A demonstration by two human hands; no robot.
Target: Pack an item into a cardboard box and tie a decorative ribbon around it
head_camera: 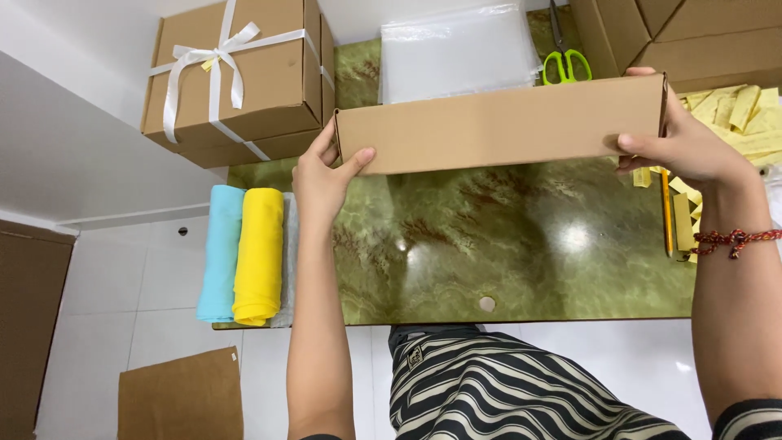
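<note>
I am holding a long flat cardboard box (501, 126) up on its edge over the far half of the green marble worktop (521, 244), my left hand (322, 175) clamping its left end with the thumb pressing on the front face, and my right hand (688, 147) clamping its right end the same way. Two rolled cloths, light blue (220, 253) and yellow (259, 254), are lying along the worktop's left edge. A ribboned carton (236, 77) is sitting at the far left corner, green-handled scissors (564, 57) at the far edge.
</note>
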